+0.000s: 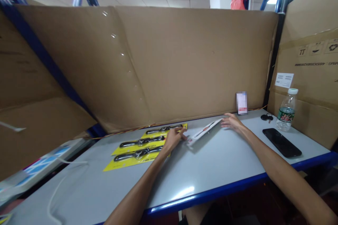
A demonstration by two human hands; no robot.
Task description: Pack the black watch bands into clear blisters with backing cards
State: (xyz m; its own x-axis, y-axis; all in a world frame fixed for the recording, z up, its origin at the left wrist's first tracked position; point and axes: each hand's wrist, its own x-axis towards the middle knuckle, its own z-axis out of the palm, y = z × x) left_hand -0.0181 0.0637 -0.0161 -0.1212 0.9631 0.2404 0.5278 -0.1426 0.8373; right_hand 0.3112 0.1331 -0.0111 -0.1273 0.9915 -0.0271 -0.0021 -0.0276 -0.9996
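Observation:
A flat white package (204, 132), thin and seen nearly edge-on, is tilted above the table between my two hands. A dark and reddish shape shows on its face; its contents are hard to make out. My right hand (232, 122) grips its far right end with the fingertips. At its near left end, the bent fingers of my left hand (174, 140) close on the corner, partly hidden. Beside and under my left wrist lie three yellow-carded packs: a front pack (137, 154), a middle pack (141, 143) and a back pack (163, 130), each holding a black-handled tool.
On the right are a black phone (282, 142), a water bottle (286, 114) and keys (266, 117). A small upright card (242, 103) leans at the back against a cardboard wall (185, 59). A white cable (56, 193) crosses the grey table (100, 193) at left.

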